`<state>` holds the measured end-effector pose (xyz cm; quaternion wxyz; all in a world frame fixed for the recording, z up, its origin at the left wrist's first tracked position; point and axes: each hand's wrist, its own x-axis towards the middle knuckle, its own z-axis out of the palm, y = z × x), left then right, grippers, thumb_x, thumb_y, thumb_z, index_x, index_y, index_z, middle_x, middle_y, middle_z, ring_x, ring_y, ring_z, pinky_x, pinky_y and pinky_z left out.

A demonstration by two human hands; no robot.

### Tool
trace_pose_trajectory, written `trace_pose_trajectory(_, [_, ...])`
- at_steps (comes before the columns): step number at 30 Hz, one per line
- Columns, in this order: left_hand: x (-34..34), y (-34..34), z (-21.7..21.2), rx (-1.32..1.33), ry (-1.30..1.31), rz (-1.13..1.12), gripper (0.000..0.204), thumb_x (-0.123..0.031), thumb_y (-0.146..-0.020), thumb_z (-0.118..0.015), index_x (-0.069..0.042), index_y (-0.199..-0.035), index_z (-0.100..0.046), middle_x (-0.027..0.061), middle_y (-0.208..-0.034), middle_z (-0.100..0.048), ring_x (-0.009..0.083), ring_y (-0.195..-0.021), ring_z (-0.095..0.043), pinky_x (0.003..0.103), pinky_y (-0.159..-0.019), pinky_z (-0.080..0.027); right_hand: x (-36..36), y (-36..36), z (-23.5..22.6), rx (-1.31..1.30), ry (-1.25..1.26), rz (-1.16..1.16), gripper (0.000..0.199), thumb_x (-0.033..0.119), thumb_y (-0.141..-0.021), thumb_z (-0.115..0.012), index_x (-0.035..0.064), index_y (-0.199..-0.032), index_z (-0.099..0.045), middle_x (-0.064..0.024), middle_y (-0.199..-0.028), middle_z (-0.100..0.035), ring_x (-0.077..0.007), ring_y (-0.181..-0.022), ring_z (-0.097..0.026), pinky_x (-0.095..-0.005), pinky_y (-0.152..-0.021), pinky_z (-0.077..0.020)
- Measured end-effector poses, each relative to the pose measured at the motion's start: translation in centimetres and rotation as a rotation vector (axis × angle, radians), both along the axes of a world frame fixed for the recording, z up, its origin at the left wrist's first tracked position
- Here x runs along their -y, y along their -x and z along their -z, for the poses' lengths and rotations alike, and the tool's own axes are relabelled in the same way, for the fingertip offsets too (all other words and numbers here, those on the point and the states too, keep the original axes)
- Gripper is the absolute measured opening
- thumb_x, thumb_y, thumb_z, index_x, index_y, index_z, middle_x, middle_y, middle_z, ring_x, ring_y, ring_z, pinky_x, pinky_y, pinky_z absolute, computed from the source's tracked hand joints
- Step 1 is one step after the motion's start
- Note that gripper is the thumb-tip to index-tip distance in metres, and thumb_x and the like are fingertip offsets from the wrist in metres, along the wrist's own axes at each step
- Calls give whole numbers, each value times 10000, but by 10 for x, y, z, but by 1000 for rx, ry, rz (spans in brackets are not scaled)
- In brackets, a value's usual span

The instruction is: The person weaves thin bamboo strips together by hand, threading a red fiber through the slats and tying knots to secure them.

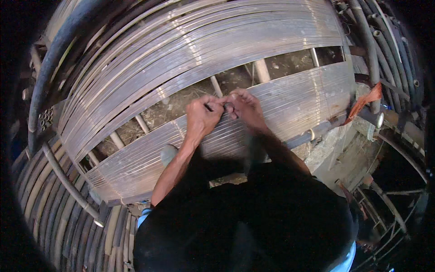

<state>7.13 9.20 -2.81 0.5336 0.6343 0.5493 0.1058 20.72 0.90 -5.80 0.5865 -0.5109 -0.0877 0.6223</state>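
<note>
My left hand (202, 116) and my right hand (246, 109) meet above a gap in a slatted platform. Both have their fingers closed in a pinch, the tips almost touching. Whatever is between them is too small to make out; a small dark spot shows at the left fingers. Beneath my wrists lies the near slat panel (290, 100), made of thin pale strips side by side. Beyond the gap spreads the wider far slat panel (253, 34). A round crosspiece (216, 86) spans the gap just past my fingertips.
Poles lie stacked at the lower left (68, 217) and upper right. An orange-red strip of cloth or fibre (365, 103) is tied round a pole at the right. A pale rounded thing (169, 154) sits by my left forearm. Dirt ground (290, 63) shows through the gap.
</note>
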Motion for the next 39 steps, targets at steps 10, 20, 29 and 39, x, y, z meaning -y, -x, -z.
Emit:
trace_pose_trajectory(10, [22,19,2,170,253,0,98,-54,-873,-579,7,-907,-648,4,-675,-570,71,-615,-481,253,-557,-405,23,-7,-3,-333,47,40,79,145,-1013,-569,81,-1056,-579,-25,-857,-599,-56,-591,-431,-215,-531,-366])
trace_pose_trajectory(20, [32,22,0,379,718,-279,111,-12,-907,-577,5,-893,-686,-46,-651,-551,12,-583,-421,211,-515,-312,43,1,-28,134,25,-292,74,141,-986,-581,71,-1007,-591,-21,-903,-653,-69,-683,-511,-233,-617,-422])
trace_pose_trajectory(29, [26,16,3,113,100,-79,108,-113,-922,-636,-23,-927,-695,22,-605,-593,84,-497,-479,273,-487,-389,10,4,-16,626,33,-139,120,105,-956,-630,43,-1050,-672,-59,-942,-698,-97,-823,-635,-258,-732,-514])
trace_pose_trajectory(39, [17,14,-10,62,-177,53,94,-94,-874,-640,-17,-922,-667,147,-663,-591,243,-552,-565,346,-554,-460,-1,-2,-1,1247,-354,-403,224,63,-885,-645,52,-1105,-683,-139,-1039,-697,-315,-988,-647,-414,-866,-528])
